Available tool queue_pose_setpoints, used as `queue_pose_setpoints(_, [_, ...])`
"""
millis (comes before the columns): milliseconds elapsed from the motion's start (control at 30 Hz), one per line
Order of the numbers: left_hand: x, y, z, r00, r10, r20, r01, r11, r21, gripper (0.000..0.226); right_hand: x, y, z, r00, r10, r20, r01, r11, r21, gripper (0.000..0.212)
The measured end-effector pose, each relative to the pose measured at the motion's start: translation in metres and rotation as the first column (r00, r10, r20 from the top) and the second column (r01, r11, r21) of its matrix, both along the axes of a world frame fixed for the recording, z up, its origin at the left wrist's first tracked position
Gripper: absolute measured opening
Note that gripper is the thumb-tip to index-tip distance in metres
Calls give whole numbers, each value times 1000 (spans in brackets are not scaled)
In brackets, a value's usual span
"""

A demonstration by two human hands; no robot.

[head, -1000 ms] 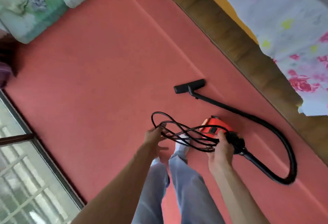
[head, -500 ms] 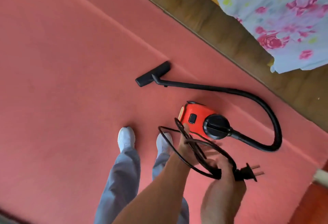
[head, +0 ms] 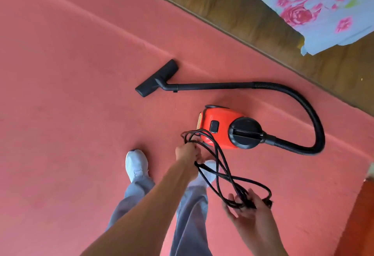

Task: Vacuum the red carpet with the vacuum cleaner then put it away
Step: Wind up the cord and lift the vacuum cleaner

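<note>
A small red vacuum cleaner [head: 222,127] with a black lid sits on the red carpet [head: 70,73] in front of my feet. Its black hose [head: 307,114] loops right and runs back left along a rigid tube to the floor nozzle [head: 156,78], which lies flat on the carpet. I hold the coiled black power cord [head: 220,164] between both hands. My left hand [head: 187,153] is closed around the loops near the vacuum's rear. My right hand [head: 245,209] holds the other end of the coil, fingers partly spread under it.
A strip of brown wooden floor [head: 253,12] borders the carpet at the upper right, with a blue flowered bedsheet [head: 323,2] hanging over it. An orange-brown surface [head: 362,215] edges the lower right. My feet in white shoes [head: 136,164] stand on the carpet.
The view swung right and down, away from the window and bedding. My hands drew the cord coil apart: the left hand moved toward the vacuum, the right one lower right.
</note>
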State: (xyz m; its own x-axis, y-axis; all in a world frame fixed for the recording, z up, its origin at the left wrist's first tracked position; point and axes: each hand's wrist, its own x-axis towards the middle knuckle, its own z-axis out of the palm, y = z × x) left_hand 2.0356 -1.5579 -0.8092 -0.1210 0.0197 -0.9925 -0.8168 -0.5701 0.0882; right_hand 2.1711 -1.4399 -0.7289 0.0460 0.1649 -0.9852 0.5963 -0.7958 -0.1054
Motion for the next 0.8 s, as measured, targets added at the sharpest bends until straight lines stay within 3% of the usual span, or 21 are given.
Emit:
queue_pose_setpoints(33, [-2,-6,-2,997,-77,-4,76,996,-47,33,-17,10,4,998,-48,-45,48,999,-1,22])
queue_pose_setpoints(67, [-3,-11,-4,991,-132,-24,129,988,-90,34,-18,12,-2,1000,-4,10,4,1000,-3,18])
queue_pose_setpoints(100, [-4,-15,-7,984,-173,-43,167,979,-118,33,-22,20,-17,988,140,57,-139,990,-25,14])
queue_pose_setpoints(167, [-9,-20,-7,975,-213,-67,202,970,-138,33,-24,19,-22,877,467,111,-476,875,84,10])
queue_pose_setpoints(233, [-11,-24,-10,969,-233,-88,222,968,-119,37,-39,18,-11,734,658,167,-676,687,265,27])
queue_pose_setpoints(300, [-15,-25,-9,971,-221,-94,212,973,-94,38,-61,21,3,641,759,115,-731,559,392,61])
queue_pose_setpoints(333, [-17,-24,-10,972,-218,-87,210,973,-96,36,-69,22,10,570,820,53,-758,500,419,76])
queue_pose_setpoints(367, [-18,-23,-11,971,-227,-80,218,969,-114,34,-76,22,22,442,897,-13,-811,406,421,81])
queue_pose_setpoints(433, [-23,-21,-12,961,-268,-66,255,954,-159,32,-88,23,41,214,967,-137,-877,251,410,80])
queue_pose_setpoints(533, [-27,-18,-17,934,-354,-45,338,918,-210,30,-103,18,51,231,913,-338,-869,349,351,66])
queue_pose_setpoints(567, [-27,-16,-17,934,-355,-47,340,920,-194,29,-105,12,45,157,933,-323,-891,275,361,61])
queue_pose_setpoints(667, [-31,-7,-15,967,-249,-61,249,969,-13,32,-99,-12,-1,-122,984,-130,-937,-71,341,63])
queue_pose_setpoints(700, [-32,-5,-15,982,-182,-56,184,982,48,34,-95,-19,-17,-146,983,-107,-943,-106,315,64])
queue_pose_setpoints(733, [-34,-5,-17,993,-108,-43,111,990,87,35,-91,-26,-29,-119,986,-117,-951,-80,299,58])
queue_pose_setpoints(800, [-39,-4,-18,999,42,-15,-40,990,137,34,-85,-35,-44,60,989,-136,-944,100,313,29])
